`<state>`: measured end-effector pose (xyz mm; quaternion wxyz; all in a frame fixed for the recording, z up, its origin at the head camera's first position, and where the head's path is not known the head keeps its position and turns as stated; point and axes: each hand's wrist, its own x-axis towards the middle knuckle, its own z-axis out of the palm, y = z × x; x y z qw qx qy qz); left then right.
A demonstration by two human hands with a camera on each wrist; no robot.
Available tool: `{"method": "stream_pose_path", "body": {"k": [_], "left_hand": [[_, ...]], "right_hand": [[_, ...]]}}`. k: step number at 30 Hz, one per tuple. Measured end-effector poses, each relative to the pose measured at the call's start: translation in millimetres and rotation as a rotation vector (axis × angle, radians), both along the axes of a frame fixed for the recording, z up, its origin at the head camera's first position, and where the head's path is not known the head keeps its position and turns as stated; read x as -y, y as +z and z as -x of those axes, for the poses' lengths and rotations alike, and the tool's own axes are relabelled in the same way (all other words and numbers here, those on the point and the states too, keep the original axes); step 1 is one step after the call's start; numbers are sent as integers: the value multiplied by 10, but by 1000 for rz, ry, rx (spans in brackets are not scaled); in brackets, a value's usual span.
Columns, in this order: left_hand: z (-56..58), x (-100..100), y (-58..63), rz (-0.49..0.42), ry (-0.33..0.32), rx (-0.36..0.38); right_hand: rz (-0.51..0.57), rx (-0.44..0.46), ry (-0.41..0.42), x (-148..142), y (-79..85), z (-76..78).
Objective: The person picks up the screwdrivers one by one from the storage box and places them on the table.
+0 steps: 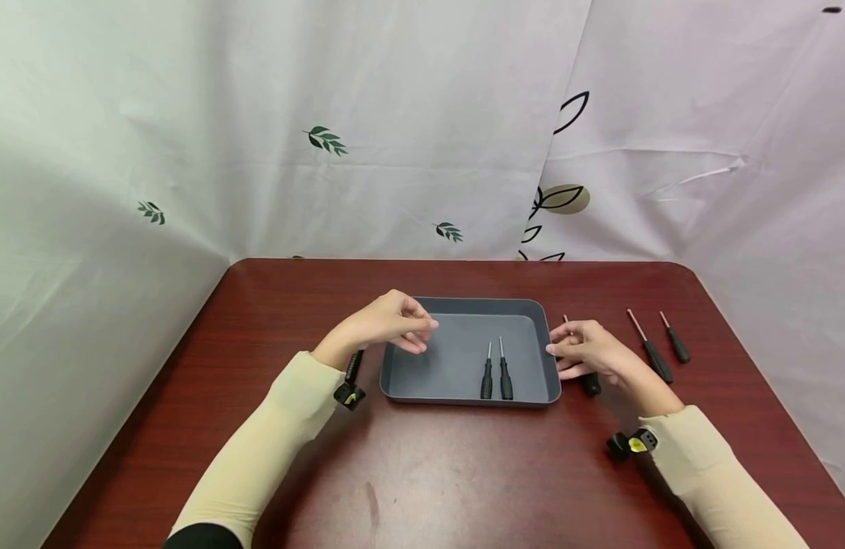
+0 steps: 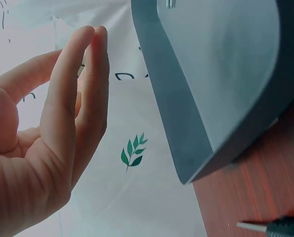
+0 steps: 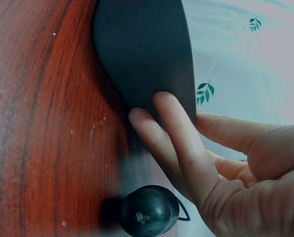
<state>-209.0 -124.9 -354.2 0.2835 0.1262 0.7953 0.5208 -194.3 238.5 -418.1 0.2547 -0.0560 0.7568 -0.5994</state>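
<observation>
Fingers of the right hand press the outside of the tray, thumb at the rim, and there's the pinch on its right wall! Over on the left, the other hand hangs above the tray's left end, fingers close together and loosely bent. The tray sits on the table, 2 drivers side by side inside. Another driver lies just left of it; 1 more is partly behind the right hand, 2 others farther right!

Gray tray, black-handled screwdrivers on reddish-brown table
</observation>
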Motion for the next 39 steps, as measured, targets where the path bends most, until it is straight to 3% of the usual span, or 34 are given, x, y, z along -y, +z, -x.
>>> {"method": "stream_pose_path", "body": {"k": [14,30,39], "left_hand": [[49,-231,-59,19,-53,-5],[220,-557,-100,26,-138,28],[231,-661,-185,95,-127,11]], "right_hand": [[-12,-5,9,-15,2,-5],[-9,-7,1,-12,9,0],[5,-6,-3,-15,0,-5]]}}
